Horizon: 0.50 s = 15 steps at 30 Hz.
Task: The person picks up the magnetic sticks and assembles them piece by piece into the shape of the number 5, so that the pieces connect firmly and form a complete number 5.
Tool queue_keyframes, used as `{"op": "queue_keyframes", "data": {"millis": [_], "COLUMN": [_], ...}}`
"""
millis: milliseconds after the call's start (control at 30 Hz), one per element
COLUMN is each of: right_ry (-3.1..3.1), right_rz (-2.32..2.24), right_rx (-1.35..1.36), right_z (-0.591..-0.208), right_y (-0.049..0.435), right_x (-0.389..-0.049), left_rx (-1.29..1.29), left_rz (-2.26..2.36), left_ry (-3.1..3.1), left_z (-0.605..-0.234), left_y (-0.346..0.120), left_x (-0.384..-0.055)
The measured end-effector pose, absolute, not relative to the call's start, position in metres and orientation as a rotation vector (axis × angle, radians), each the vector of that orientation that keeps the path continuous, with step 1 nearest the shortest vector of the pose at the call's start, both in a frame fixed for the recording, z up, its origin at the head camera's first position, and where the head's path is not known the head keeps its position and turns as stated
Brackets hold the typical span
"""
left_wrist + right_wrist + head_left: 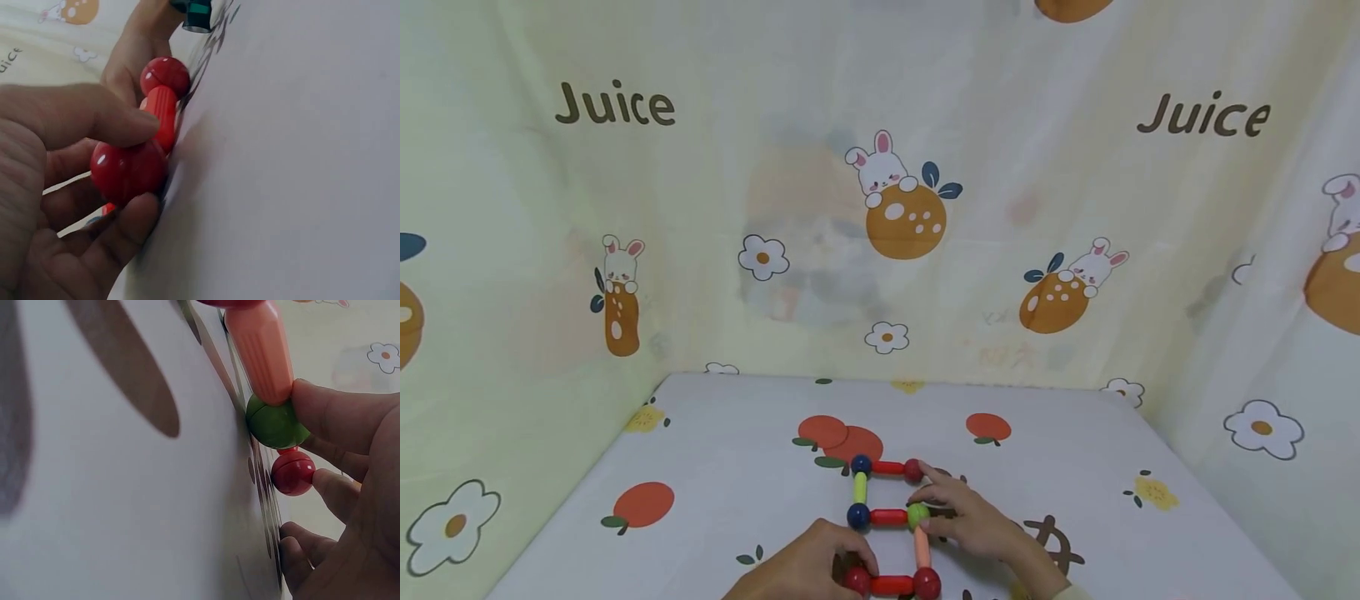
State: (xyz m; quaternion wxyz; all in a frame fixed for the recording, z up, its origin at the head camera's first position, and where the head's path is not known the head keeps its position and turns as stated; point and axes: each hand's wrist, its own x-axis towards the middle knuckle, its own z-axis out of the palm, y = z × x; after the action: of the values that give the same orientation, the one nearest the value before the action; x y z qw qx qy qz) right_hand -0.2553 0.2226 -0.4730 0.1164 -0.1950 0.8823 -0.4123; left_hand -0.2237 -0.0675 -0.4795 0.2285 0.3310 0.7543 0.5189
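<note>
Balls and rods joined in an S-like chain lie flat on the cloth. My left hand [808,562] pinches the lower-left red ball [128,172] between thumb and fingers. From it a red rod [891,586] runs to another red ball [927,582], then a peach rod [261,353] leads up to a green ball [275,422]. My right hand [966,512] holds this green ball with thumb and a finger; another finger touches the upper red ball [294,474]. Red rods join the right-hand balls to two dark blue balls [858,516], linked by a yellow-green rod [861,489].
A white cloth with printed fruit [643,504] covers the table [737,467]. Patterned curtains [715,183] with rabbits and flowers stand behind and at both sides. At the top of the left wrist view, a dark green object [197,14] is near the other arm.
</note>
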Motion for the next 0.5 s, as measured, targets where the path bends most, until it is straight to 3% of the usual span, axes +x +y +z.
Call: {"op": "queue_keyframes", "data": {"millis": [500], "right_ry": [2.590], "right_rz": [-1.204], "right_rx": [-0.553], "right_z": [-0.473], "right_y": [0.223], "right_x": [-0.254], "left_rx": [0.900], "left_rz": [1.335], "left_ry": [2.233], "left_z": [-0.483], "left_y": [-0.049], "left_x": [-0.220]}}
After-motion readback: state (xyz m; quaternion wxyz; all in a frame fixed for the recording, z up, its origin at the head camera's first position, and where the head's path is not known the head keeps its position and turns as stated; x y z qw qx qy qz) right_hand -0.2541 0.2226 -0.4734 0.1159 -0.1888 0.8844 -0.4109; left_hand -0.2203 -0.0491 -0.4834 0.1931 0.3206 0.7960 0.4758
